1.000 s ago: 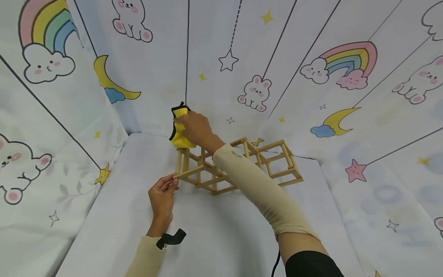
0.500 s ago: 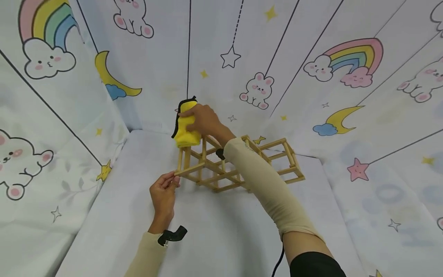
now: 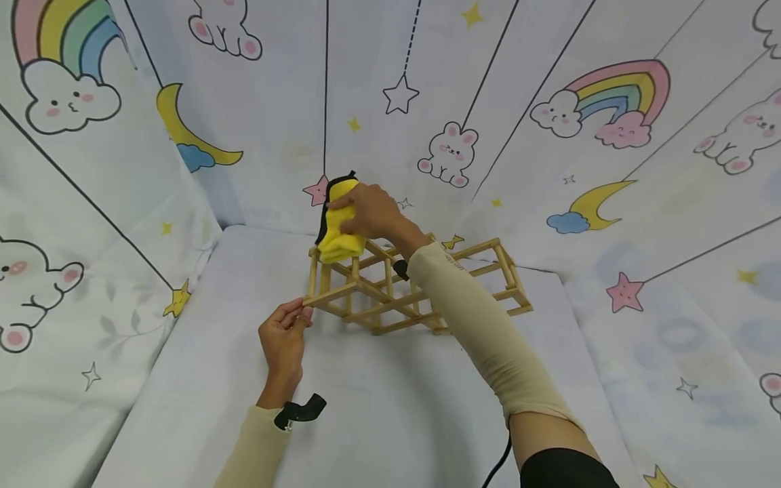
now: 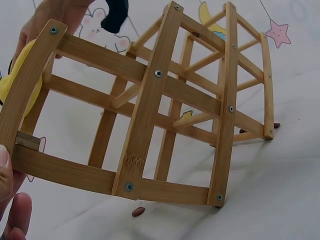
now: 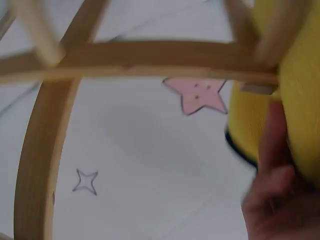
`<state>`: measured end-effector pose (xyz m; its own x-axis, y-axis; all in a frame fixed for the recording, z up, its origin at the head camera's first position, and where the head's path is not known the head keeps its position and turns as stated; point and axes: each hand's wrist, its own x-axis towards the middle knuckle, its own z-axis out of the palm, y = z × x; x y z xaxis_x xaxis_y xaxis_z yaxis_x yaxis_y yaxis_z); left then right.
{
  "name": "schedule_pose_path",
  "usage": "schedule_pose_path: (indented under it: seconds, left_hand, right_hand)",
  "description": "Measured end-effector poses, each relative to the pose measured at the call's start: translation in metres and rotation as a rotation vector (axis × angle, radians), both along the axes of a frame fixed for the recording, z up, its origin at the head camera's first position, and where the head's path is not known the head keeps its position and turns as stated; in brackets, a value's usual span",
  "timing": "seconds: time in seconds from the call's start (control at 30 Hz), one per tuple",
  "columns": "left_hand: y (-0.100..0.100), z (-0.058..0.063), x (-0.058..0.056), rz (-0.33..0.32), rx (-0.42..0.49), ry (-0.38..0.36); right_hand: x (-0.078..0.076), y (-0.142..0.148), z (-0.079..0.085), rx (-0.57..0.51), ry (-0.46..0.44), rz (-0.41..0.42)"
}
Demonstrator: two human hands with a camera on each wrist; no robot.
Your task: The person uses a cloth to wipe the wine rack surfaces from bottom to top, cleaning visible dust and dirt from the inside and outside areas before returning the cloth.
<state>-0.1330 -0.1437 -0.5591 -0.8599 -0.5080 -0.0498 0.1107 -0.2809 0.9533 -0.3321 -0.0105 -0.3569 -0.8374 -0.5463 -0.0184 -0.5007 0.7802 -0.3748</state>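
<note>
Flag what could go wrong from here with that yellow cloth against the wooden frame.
1. The left hand pinches the wooden frame at just one corner, so a hard rub by the right hand might shift or tip it.
2. The yellow cloth might snag on a bar end at the corner where it is bunched.
3. The right sleeve crosses in front of the frame and could knock it.

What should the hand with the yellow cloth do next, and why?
Perhaps the right hand should slide the yellow cloth a little way along the wooden frame. The cloth is at one end, with uncovered bars beyond it, and the left hand pinches a corner, which may help keep the frame steady.
</note>
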Motion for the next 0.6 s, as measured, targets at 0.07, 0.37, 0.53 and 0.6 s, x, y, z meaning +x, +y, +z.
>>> schedule_pose_path:
  seconds: [0.07, 0.37, 0.53, 0.6]
  left_hand:
    - [0.0, 0.0, 0.0, -0.001, -0.005, 0.002]
    - [0.002, 0.001, 0.001, 0.001, -0.023, -0.011]
    - [0.001, 0.003, 0.001, 0.011, -0.022, -0.024]
    - [0.002, 0.004, 0.002, 0.008, -0.021, -0.03]
  right_hand:
    - [0.001, 0.004, 0.0, 0.013, 0.107, -0.065]
    - [0.016, 0.029, 0.003, -0.138, -0.174, 0.102]
    - [0.03, 0.039, 0.006, -0.116, 0.091, -0.037]
    - [0.037, 0.042, 0.008, -0.199, 0.045, -0.023]
